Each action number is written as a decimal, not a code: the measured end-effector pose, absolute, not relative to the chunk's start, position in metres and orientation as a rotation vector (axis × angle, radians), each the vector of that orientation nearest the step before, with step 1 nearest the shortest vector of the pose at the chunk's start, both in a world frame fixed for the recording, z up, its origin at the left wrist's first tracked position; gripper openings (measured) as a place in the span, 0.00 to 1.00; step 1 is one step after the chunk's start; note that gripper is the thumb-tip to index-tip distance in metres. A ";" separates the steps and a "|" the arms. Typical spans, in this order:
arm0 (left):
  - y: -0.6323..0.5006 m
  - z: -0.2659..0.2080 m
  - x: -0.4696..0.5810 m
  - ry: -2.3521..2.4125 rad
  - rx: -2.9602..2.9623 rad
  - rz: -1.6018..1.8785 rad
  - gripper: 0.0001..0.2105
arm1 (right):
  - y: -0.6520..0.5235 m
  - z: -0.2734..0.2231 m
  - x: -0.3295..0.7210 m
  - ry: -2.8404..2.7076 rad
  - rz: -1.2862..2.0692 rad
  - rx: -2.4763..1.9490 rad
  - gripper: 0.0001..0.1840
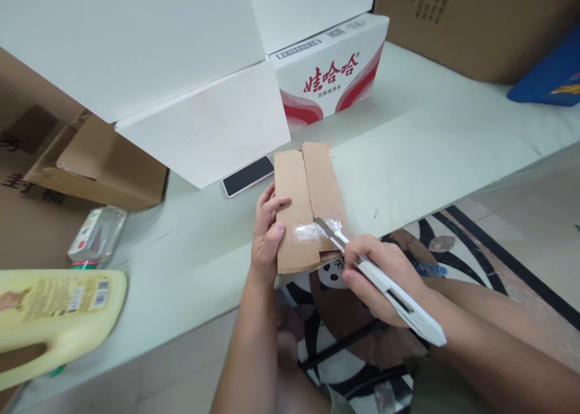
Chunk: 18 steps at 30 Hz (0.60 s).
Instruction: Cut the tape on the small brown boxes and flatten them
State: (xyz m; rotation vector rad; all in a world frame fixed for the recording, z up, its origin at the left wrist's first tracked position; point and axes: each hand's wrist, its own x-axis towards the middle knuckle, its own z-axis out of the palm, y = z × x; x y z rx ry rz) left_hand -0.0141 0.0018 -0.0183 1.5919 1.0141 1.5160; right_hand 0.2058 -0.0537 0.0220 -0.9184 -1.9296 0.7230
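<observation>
A small brown cardboard box (292, 184) is held tilted at the front edge of the pale table. My left hand (267, 232) grips its left side, with thumb and fingers closed on the edge. A strip of clear tape (303, 231) crosses the lower part of the box over the seam between its flaps. In my right hand (376, 275) is a white utility knife (399, 299), its fingers wrapped round the handle. The knife's blade is out, and its tip meets the seam at the tape's upper edge.
Behind the box lies a phone (248, 176) beside white cartons (203, 124) and a red-and-white carton (330, 78). A yellow jug (63, 317) and a clear bottle (102, 232) lie at the left. Larger brown boxes (480, 27) stand at the back right.
</observation>
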 end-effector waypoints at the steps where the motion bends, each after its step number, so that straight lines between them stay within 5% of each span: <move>1: 0.002 -0.018 -0.014 1.015 1.592 1.516 0.17 | -0.054 0.022 0.206 -1.933 0.721 -0.919 0.09; 18: 0.003 -0.018 -0.014 1.022 1.609 1.509 0.17 | -0.055 0.019 0.205 -1.898 0.759 -0.947 0.07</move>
